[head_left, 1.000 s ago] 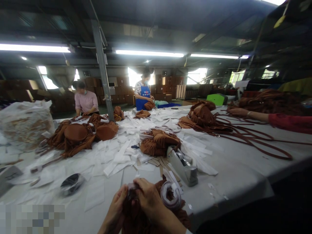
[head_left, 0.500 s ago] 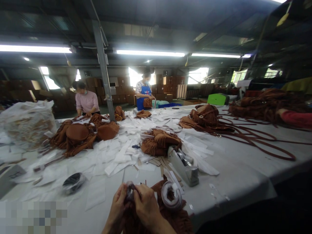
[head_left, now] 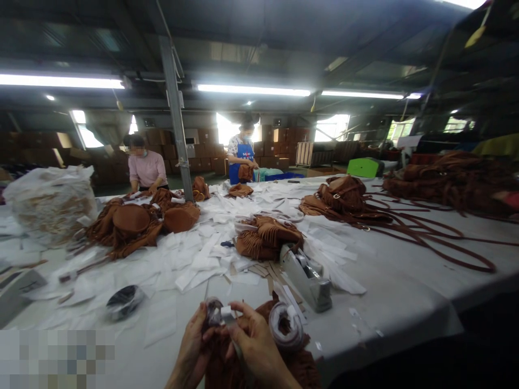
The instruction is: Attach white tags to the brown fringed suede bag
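Low in the middle, my left hand (head_left: 193, 341) grips a small coiled strap roll (head_left: 213, 312) with a clear or whitish wrapping round it. My right hand (head_left: 252, 340) pinches a short white strip (head_left: 227, 312) at the right side of that roll. Its index finger is raised a little. Beneath both hands lies a brown fringed bag (head_left: 298, 370), partly hidden by them. Right of my right hand, a second wrapped strap coil (head_left: 286, 327) rests on the bag. A grey tape dispenser (head_left: 306, 281) stands on the table just beyond.
White paper sheets (head_left: 198, 265) cover much of the table. More brown bags lie in the middle (head_left: 267, 237), on the left (head_left: 130, 221) and on the right (head_left: 336, 197). Long straps (head_left: 441, 243) trail rightward. Two people work across the table; a red sleeve (head_left: 510, 201) shows far right.
My hands have drawn slightly apart at the roll, and the white strip now shows between them. My right index finger has lifted. The red-sleeved arm has drawn back to the right.
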`<state>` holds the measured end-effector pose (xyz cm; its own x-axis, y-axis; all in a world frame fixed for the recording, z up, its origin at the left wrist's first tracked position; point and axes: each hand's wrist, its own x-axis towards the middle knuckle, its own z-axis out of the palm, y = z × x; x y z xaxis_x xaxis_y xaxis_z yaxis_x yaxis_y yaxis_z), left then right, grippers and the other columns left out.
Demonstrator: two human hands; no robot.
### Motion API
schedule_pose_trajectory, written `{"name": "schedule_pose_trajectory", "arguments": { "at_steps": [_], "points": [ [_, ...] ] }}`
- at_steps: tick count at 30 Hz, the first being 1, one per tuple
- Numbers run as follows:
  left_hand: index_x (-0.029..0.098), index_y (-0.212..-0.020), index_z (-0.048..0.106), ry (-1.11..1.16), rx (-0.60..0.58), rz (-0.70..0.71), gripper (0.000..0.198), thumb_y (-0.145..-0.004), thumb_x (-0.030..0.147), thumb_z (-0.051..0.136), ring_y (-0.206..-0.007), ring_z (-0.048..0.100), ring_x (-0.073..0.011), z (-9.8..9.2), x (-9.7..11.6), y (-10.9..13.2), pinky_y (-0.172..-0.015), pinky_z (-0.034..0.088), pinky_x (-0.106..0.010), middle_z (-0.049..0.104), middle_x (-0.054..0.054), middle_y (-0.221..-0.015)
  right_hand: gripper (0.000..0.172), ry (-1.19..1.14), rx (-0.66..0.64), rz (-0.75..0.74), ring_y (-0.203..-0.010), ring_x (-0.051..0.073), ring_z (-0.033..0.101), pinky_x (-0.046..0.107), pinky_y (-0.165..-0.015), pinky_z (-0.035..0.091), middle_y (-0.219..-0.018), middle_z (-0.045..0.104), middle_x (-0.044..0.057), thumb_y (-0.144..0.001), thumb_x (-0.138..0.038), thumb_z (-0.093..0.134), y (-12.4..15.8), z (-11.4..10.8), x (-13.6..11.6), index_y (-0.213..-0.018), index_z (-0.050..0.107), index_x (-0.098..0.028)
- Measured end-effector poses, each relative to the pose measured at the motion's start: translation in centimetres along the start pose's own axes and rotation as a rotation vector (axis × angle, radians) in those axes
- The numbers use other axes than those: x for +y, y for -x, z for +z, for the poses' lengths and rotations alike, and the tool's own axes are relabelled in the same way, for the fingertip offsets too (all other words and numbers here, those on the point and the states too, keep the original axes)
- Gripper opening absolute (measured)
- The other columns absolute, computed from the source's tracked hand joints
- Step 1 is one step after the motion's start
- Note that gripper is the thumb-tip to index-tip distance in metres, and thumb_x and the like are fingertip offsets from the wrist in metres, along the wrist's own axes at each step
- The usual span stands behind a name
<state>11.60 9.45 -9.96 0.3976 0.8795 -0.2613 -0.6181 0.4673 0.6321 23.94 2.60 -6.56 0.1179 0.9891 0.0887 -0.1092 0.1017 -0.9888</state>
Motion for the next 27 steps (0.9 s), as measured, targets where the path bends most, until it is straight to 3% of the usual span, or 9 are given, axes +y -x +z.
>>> {"name": "schedule_pose_trajectory", "arguments": {
  "at_steps": [2, 7, 11, 15, 20, 23, 27],
  "points": [
    [0.015, -0.08, 0.062, 0.008, -0.017, -0.002, 0.052, -0.058, 0.055, 0.086, -0.039, 0.043, -0.0069, 0.1, 0.0, 0.2, -0.041, 0.04, -0.016, 0.038, 0.01, -0.04, 0.069, -0.038, 0.005, 0.008, -0.046, 0.012, 0.056, 0.021, -0.045, 0.039, -0.075, 0.066, 0.001, -0.079, -0.054, 0.067, 0.0, 0.4, 0.4, -0.129, 0.043, -0.013],
    [0.014, -0.081, 0.064, -0.034, 0.0, 0.007, 0.053, -0.056, 0.055, 0.087, -0.036, 0.038, -0.0039, 0.0, -0.5, 0.2, -0.038, 0.035, -0.013, 0.04, 0.01, -0.039, 0.042, 0.061, 0.086, 0.011, -0.048, 0.011, 0.052, 0.022, -0.046, 0.037, -0.076, 0.066, 0.003, -0.083, -0.052, 0.062, -0.1, 0.5, 1.7, -0.102, 0.063, -0.015],
    [0.012, -0.085, 0.066, -0.075, -0.008, 0.034, 0.055, -0.058, 0.056, 0.085, -0.035, 0.034, -0.002, 0.1, -1.0, 0.0, -0.036, 0.028, -0.011, 0.043, 0.009, -0.04, 0.043, 0.095, 0.1, -0.012, -0.046, 0.011, 0.049, 0.022, -0.043, 0.035, -0.069, 0.064, 0.002, -0.086, -0.057, 0.057, -0.4, 0.5, 2.0, -0.098, 0.066, -0.016],
    [0.012, -0.089, 0.067, -0.087, -0.021, 0.039, 0.054, -0.06, 0.054, 0.085, -0.038, 0.037, -0.0019, 0.2, -1.3, 0.0, -0.038, 0.032, -0.012, 0.047, 0.008, -0.046, 0.039, 0.133, 0.141, 0.003, -0.047, 0.014, 0.053, 0.023, -0.047, 0.039, -0.063, 0.062, 0.001, -0.086, -0.051, 0.058, -0.5, 0.4, 2.2, -0.099, 0.063, -0.015],
    [0.012, -0.088, 0.066, -0.055, 0.017, 0.035, 0.055, -0.056, 0.051, 0.088, -0.038, 0.034, 0.0007, 0.1, -1.5, -0.3, -0.041, 0.034, -0.009, 0.046, 0.009, -0.048, 0.013, 0.472, 0.255, -0.138, -0.072, 0.02, 0.064, 0.028, -0.067, 0.046, -0.076, 0.068, 0.002, -0.089, -0.023, 0.055, 0.0, -0.1, 3.0, -0.099, 0.063, -0.02],
    [0.012, -0.089, 0.066, -0.021, 0.045, 0.036, 0.054, -0.056, 0.048, 0.089, -0.039, 0.033, 0.0014, 0.1, -1.7, -0.6, -0.041, 0.035, -0.008, 0.043, 0.01, -0.048, 0.018, 0.77, 0.269, -0.245, -0.087, 0.025, 0.065, 0.033, -0.077, 0.05, -0.094, 0.067, 0.009, -0.088, -0.016, 0.056, 0.1, -0.2, 4.0, -0.104, 0.064, -0.019],
    [0.012, -0.087, 0.065, 0.005, 0.075, 0.051, 0.054, -0.054, 0.047, 0.091, -0.038, 0.031, 0.002, 0.0, -1.9, -0.8, -0.041, 0.034, -0.008, 0.041, 0.011, -0.048, 0.027, 1.128, 0.255, -0.269, -0.079, 0.026, 0.066, 0.032, -0.064, 0.052, -0.099, 0.065, 0.013, -0.087, -0.016, 0.057, 0.1, 0.1, 5.0, -0.114, 0.062, -0.017]
  ]
}}
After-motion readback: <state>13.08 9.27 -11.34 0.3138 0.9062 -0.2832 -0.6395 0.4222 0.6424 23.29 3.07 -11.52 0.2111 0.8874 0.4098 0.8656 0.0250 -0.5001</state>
